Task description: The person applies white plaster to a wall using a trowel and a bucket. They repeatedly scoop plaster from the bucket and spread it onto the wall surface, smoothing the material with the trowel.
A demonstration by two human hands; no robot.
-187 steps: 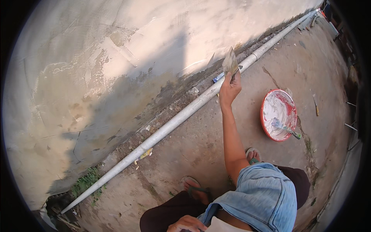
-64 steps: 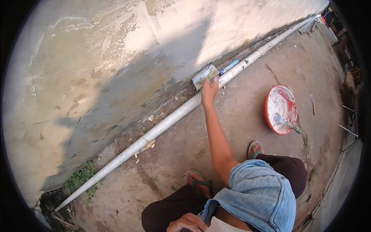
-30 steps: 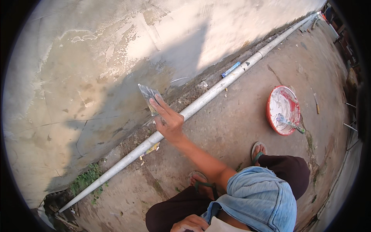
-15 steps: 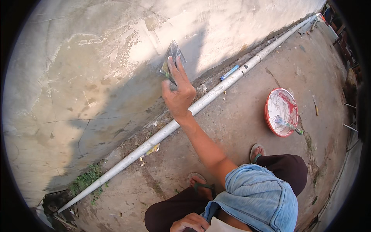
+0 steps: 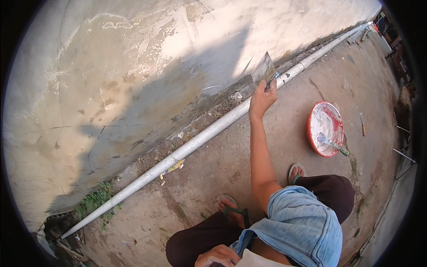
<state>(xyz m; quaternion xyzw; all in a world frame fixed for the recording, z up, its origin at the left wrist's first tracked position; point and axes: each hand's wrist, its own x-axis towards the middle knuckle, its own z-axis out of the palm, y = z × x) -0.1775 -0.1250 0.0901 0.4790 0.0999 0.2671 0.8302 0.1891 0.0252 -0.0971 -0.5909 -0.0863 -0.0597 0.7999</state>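
Head view: right hand (image 5: 262,102) pinches the scraper (image 5: 265,70), which points far, seemingly just off the wall (image 5: 147,71); left hand (image 5: 218,256), grip unclear.

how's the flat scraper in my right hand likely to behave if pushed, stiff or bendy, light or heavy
The flat scraper probably flexes slightly but springs back, since its blade looks thin and straight-edged. It seems light for its size, as the right hand grips just one end. Its mottled surface may be residue, perhaps slippery.
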